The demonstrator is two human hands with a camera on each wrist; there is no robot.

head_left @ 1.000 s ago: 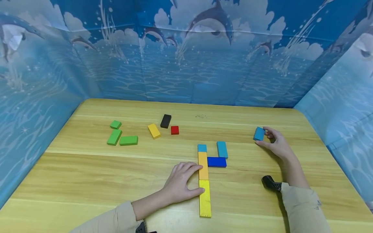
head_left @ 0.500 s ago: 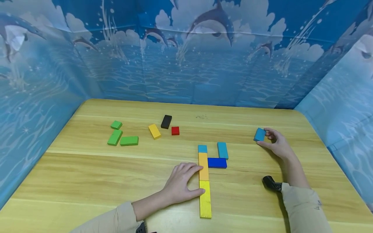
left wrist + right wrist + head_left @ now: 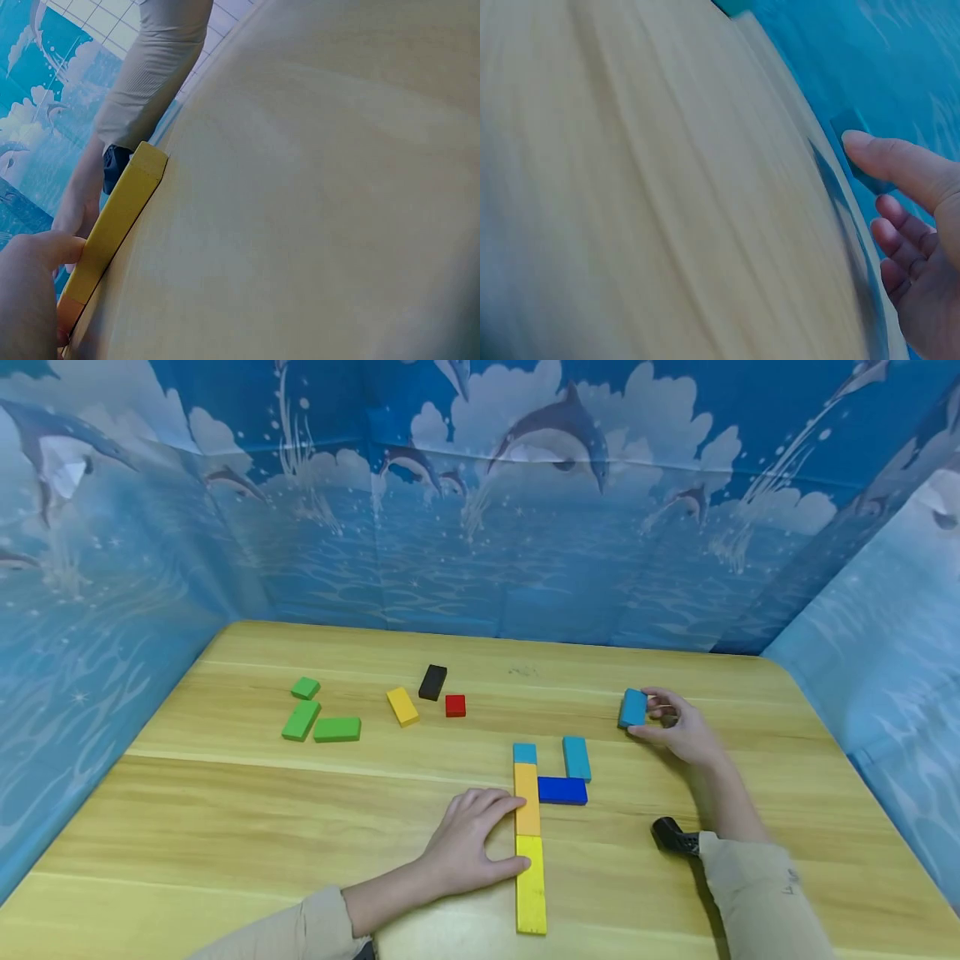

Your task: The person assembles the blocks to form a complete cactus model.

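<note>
My right hand (image 3: 688,737) pinches a light blue block (image 3: 633,708) between thumb and fingers at the right of the table. In the right wrist view the same block (image 3: 862,161) sits beyond the thumb, raised over the table. My left hand (image 3: 468,843) rests beside a straight row of blocks. Its index fingertip touches the orange block (image 3: 527,806) and its thumb the long yellow block (image 3: 532,897). A small light blue block (image 3: 524,753) tops this row. Against the row's right side lies a dark blue block (image 3: 562,791), with another light blue block (image 3: 577,758) standing off its far right end.
Several loose blocks lie farther back: three green ones (image 3: 337,730), a short yellow one (image 3: 402,707), a black one (image 3: 432,682) and a red one (image 3: 455,706). Dolphin-print cloth (image 3: 450,568) walls in the wooden table (image 3: 225,827) at back and sides.
My right hand has moved left with the light blue block in its pinch. The left hand keeps its place on the row; the head view has tilted slightly up.
</note>
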